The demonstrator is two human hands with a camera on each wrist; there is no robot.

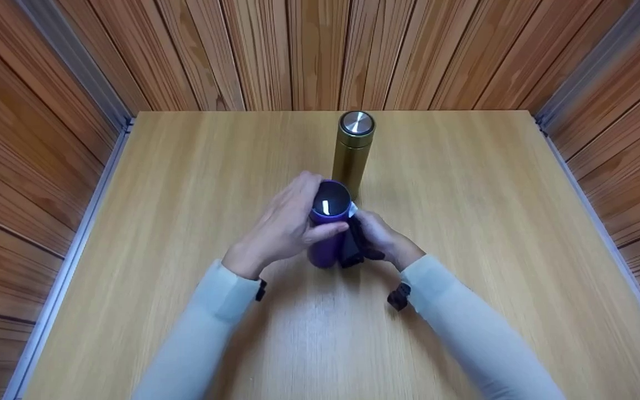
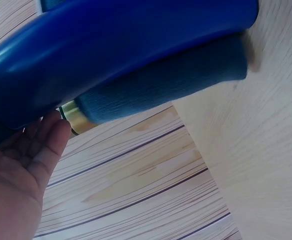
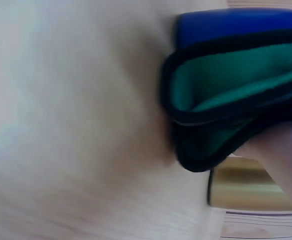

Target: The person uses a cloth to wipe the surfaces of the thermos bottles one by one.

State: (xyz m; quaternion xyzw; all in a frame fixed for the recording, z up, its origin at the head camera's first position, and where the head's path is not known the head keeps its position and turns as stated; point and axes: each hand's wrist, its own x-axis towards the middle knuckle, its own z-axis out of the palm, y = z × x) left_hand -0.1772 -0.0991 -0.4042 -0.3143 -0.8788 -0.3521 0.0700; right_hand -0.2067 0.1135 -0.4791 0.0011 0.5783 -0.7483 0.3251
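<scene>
My left hand (image 1: 284, 225) grips a purple vacuum flask (image 1: 325, 244) round its top, with the thumb across the near side below the dark, shiny lid. In the left wrist view this flask (image 2: 126, 45) looks blue. My right hand (image 1: 378, 236) holds a folded dark cloth (image 1: 351, 250) against the flask's right side. Seen from the right wrist, the cloth (image 3: 236, 75) has black edging and green inner folds. A white tag shows near the cloth's upper end. Behind them a gold flask (image 1: 350, 166) with a silver-topped lid stands upright, its base hidden.
A light wooden table (image 1: 186, 166) carries everything. Wood-plank walls (image 1: 317, 55) close it in at the back and both sides, with grey metal strips along the side edges. Dark wrist devices (image 1: 399, 296) sit under both sleeves.
</scene>
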